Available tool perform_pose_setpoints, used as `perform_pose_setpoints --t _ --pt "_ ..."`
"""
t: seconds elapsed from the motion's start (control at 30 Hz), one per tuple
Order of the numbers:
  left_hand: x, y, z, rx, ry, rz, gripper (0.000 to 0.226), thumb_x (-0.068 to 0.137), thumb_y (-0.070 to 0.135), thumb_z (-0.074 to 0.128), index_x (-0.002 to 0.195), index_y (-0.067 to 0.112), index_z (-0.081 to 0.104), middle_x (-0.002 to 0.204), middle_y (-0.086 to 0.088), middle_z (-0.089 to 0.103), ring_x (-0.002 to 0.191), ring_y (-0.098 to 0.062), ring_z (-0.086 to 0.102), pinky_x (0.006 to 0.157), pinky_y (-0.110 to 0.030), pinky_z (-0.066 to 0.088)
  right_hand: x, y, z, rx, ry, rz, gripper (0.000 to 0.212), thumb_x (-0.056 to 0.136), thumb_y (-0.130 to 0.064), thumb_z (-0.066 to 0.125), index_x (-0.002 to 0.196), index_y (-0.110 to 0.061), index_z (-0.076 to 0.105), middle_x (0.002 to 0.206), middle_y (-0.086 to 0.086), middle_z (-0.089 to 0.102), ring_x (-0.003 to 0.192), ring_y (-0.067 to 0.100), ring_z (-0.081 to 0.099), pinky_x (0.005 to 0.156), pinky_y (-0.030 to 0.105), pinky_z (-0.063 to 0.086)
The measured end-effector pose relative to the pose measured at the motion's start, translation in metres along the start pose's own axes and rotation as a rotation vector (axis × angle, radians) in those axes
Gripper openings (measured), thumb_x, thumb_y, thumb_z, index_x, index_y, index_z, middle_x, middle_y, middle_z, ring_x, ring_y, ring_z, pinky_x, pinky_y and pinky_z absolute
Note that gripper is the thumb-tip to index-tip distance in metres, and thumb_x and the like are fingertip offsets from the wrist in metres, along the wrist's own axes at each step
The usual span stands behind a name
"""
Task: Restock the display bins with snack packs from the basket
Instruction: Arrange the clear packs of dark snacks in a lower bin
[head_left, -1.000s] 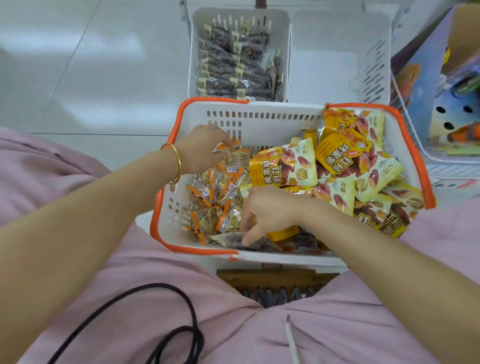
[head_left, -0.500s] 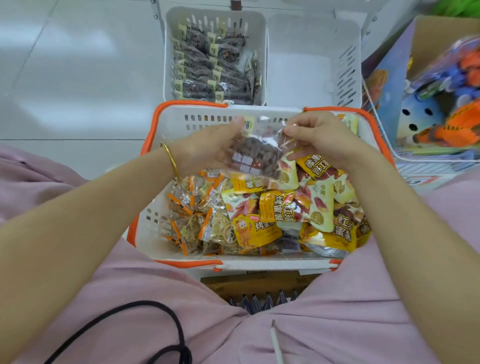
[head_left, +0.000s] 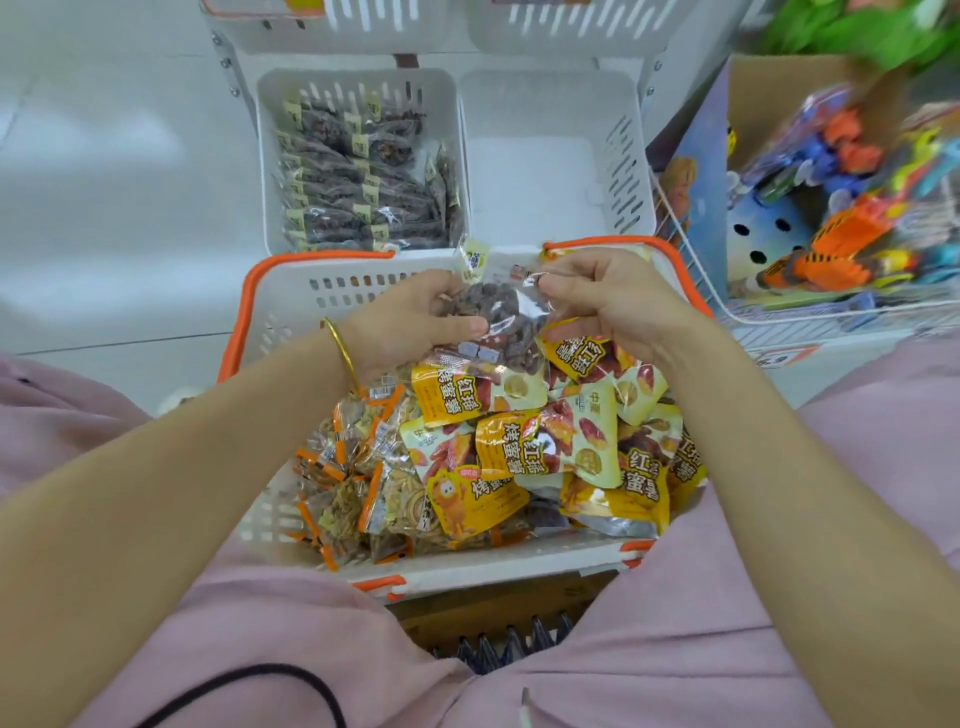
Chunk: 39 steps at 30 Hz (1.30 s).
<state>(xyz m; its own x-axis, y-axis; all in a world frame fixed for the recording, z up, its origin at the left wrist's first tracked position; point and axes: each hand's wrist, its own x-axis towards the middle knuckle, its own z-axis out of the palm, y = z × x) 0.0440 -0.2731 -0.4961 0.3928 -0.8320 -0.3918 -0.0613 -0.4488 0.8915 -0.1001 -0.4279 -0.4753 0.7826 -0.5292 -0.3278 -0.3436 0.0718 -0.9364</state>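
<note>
A white basket with an orange rim (head_left: 291, 291) rests on my lap, filled with yellow sweet-potato packs (head_left: 524, 447) and clear orange-edged snack packs (head_left: 348, 483). Both hands hold one clear pack of dark dried fruit (head_left: 498, 317) above the basket's far side. My left hand (head_left: 410, 322) cups its left edge, thumb across the front. My right hand (head_left: 608, 301) pinches its upper right corner. Beyond the basket, the left display bin (head_left: 270, 156) holds several matching dark packs (head_left: 363, 192). The right display bin (head_left: 628, 171) has nothing in it.
A wire bin (head_left: 810, 317) with colourful toy packs and a cardboard display stands at the right. More white bins (head_left: 519, 31) sit on the rack above. Pale floor tiles lie to the left. A black cable (head_left: 249, 686) crosses my lap.
My right hand pulled the dark fruit pack from the basket's near side and raised it; my left hand came off the orange-edged packs and joined it. Both now hold it near the far rim.
</note>
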Motion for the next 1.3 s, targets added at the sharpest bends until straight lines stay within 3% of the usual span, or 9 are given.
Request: perform_pose_setpoints --t 0.07,0.23,0.4,0.67,0.8,0.9,1.03,1.17,1.3 --pt "-0.001 0.003 -0.002 -0.062 -0.014 -0.015 0.035 0.090 0.017 0.060 0.123 0.018 0.046 0.103 0.004 0.059 0.080 -0.002 0.055 0.057 -0.011 0.047 0.003 -0.001 0.001 0.039 0.029 -0.014 0.006 0.087 -0.007 0.065 0.085 -0.013 0.064 0.080 0.001 0.065 0.060 0.009 0.061 0.054 0.029 0.058" --pt "0.001 0.008 -0.017 -0.370 -0.043 -0.090 0.031 0.091 0.007 0.055 0.122 0.011 0.051 0.109 -0.007 0.060 0.085 -0.017 0.064 0.076 -0.026 0.058 0.020 -0.002 0.003 0.147 0.061 0.007 0.011 0.088 -0.006 0.063 0.078 -0.011 0.061 0.071 0.000 0.065 0.050 0.008 0.058 0.050 0.026 0.057" --pt "0.011 0.013 -0.030 -0.466 0.013 -0.064 0.008 0.090 0.002 0.055 0.092 0.010 0.054 0.086 -0.005 0.064 0.065 -0.012 0.066 0.075 -0.028 0.058 0.037 -0.002 0.007 0.284 0.058 0.081 0.011 0.088 -0.006 0.061 0.078 -0.009 0.060 0.074 0.004 0.066 0.049 0.012 0.063 0.050 0.027 0.056" --pt "0.042 0.018 -0.064 -0.210 0.172 -0.059 0.030 0.090 0.010 0.061 0.118 0.016 0.053 0.103 -0.003 0.056 0.070 -0.018 0.056 0.077 -0.032 0.056 0.080 -0.019 0.010 0.101 -0.268 0.195 0.038 0.084 -0.016 0.067 0.119 -0.007 0.057 0.108 0.011 0.060 0.094 0.025 0.059 0.054 0.031 0.057" --pt "0.079 0.022 -0.088 -0.226 0.391 0.003 0.043 0.089 0.016 0.063 0.128 0.007 0.046 0.099 -0.008 0.060 0.073 -0.017 0.061 0.074 -0.032 0.056 0.119 -0.039 0.021 -0.022 -0.112 0.051 0.016 0.085 -0.006 0.066 0.095 -0.015 0.058 0.064 -0.002 0.057 0.052 0.010 0.053 0.055 0.036 0.059" --pt "0.116 0.022 -0.108 0.083 0.516 0.085 0.045 0.094 0.019 0.054 0.136 0.010 0.042 0.125 -0.007 0.055 0.108 -0.018 0.057 0.092 -0.030 0.048 0.156 -0.054 0.027 -0.157 0.215 -0.164 0.018 0.085 -0.005 0.065 0.094 -0.014 0.052 0.081 0.004 0.056 0.065 0.018 0.060 0.060 0.037 0.060" --pt "0.174 0.010 -0.136 0.697 0.475 0.159 0.048 0.099 0.015 0.043 0.145 0.010 0.031 0.155 -0.007 0.022 0.142 -0.023 0.020 0.116 -0.032 0.021 0.209 -0.053 0.043 -0.342 0.447 -0.293 0.023 0.086 -0.010 0.062 0.095 -0.011 0.040 0.077 -0.003 0.044 0.078 0.032 0.060 0.069 0.051 0.054" --pt "0.225 -0.003 -0.149 1.058 0.359 0.118 0.056 0.102 0.027 0.030 0.151 0.015 0.007 0.159 -0.002 -0.008 0.146 -0.020 -0.008 0.119 -0.040 0.005 0.249 -0.048 0.068 -0.282 0.552 -0.270 0.023 0.085 -0.008 0.060 0.088 -0.008 0.037 0.070 -0.002 0.041 0.064 0.017 0.051 0.056 0.016 0.043" --pt "0.240 -0.018 -0.155 1.188 0.328 0.029 0.059 0.102 0.037 0.022 0.151 0.019 -0.005 0.157 0.000 -0.018 0.144 -0.018 -0.017 0.118 -0.045 -0.001 0.270 -0.044 0.083 -0.479 0.576 -0.217 0.024 0.089 -0.018 0.056 0.092 -0.010 0.035 0.078 0.001 0.048 0.067 0.023 0.047 0.052 0.031 0.028"
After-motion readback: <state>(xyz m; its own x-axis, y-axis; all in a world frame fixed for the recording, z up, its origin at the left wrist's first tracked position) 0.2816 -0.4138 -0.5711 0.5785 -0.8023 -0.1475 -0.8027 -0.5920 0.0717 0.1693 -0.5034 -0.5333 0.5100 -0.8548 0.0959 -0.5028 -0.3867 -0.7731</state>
